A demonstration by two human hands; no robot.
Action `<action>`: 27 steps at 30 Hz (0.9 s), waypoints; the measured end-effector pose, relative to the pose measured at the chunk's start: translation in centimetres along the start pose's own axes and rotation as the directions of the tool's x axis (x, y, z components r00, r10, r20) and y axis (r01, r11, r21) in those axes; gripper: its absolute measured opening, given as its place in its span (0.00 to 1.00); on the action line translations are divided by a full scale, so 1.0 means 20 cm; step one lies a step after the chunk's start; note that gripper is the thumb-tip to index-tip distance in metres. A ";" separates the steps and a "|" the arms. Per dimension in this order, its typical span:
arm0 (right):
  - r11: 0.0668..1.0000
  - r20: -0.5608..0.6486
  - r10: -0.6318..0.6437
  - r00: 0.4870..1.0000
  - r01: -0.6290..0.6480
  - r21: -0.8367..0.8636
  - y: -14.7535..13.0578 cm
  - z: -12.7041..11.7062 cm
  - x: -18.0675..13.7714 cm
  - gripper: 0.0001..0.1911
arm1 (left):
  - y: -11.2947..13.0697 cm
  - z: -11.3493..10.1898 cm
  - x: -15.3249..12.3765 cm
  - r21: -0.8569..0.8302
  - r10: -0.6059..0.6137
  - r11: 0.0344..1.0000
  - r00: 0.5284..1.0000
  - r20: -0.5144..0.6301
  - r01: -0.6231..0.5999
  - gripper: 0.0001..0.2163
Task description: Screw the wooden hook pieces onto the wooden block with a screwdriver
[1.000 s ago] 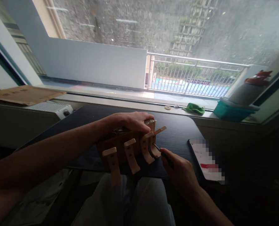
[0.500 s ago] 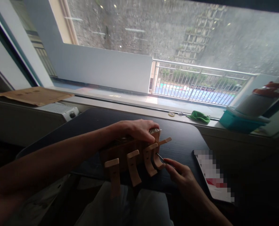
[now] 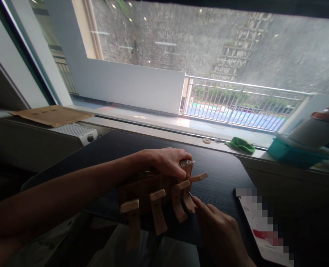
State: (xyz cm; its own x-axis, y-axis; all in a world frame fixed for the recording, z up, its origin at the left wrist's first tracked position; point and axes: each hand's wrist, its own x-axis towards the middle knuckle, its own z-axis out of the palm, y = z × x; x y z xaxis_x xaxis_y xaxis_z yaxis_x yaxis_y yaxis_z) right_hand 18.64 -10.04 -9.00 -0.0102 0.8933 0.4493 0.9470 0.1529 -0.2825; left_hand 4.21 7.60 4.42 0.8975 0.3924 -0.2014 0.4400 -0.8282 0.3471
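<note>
A wooden rack (image 3: 142,187) with several curved wooden hooks (image 3: 158,211) stands on edge at the near side of a dark table (image 3: 109,148). My left hand (image 3: 167,161) is closed over the rack's top right end and holds it steady. My right hand (image 3: 217,230) is closed on a thin dark tool (image 3: 190,194), likely a small screwdriver. Its tip touches the rightmost hook (image 3: 189,198). Most of the tool is hidden by my fingers.
A phone (image 3: 264,226) lies on the table to the right. On the window sill are a green cloth (image 3: 241,144), a small tape roll (image 3: 206,140), a teal box (image 3: 295,154) and brown cardboard (image 3: 52,115) over a white heater (image 3: 78,131).
The view has shifted a little, so everything sits lower in the picture. My right hand has moved closer to the rightmost hook, pushing the tool in. My left hand keeps its grip.
</note>
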 end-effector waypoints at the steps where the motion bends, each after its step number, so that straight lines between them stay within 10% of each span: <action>1: 0.982 0.029 0.098 0.995 -0.101 0.162 0.00 0.00 0.01 0.16 | 0.00 0.00 0.00 -0.003 0.002 1.000 1.000 0.000 -0.002 0.26; 6: 0.742 0.192 0.316 0.929 -0.368 0.560 0.00 -0.02 0.05 0.19 | 0.01 0.00 0.00 0.012 -0.018 1.000 1.000 -0.002 0.018 0.26; 11: 0.991 0.024 0.076 0.997 -0.078 0.108 0.02 -0.01 0.00 0.16 | 0.00 0.01 0.00 0.016 -0.015 1.000 1.000 -0.001 0.015 0.25; 15: 0.961 0.019 -0.177 0.984 0.177 -0.213 0.03 0.00 -0.02 0.21 | 0.00 0.01 -0.01 0.012 0.000 1.000 1.000 0.007 0.000 0.25; 19: 0.979 0.039 0.095 0.995 -0.100 0.175 0.03 0.03 0.01 0.17 | 0.01 0.00 -0.01 0.014 -0.001 1.000 1.000 0.005 0.001 0.25; 24: 0.427 0.401 0.408 0.820 -0.560 0.710 0.05 0.08 0.04 0.25 | 0.01 0.01 -0.01 0.017 0.003 1.000 1.000 0.001 -0.003 0.24; 27: 0.563 0.309 0.430 0.848 -0.519 0.643 0.05 0.07 0.03 0.22 | 0.01 0.01 -0.01 0.016 -0.004 1.000 1.000 0.001 0.004 0.24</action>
State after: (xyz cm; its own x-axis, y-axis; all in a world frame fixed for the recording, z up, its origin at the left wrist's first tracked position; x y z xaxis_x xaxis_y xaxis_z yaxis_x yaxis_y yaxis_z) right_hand 19.05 -8.81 -10.21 0.2992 0.9542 -0.0023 0.3319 -0.1063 -0.9373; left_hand 4.13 7.30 4.41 0.8955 0.3957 -0.2037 0.4434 -0.8329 0.3312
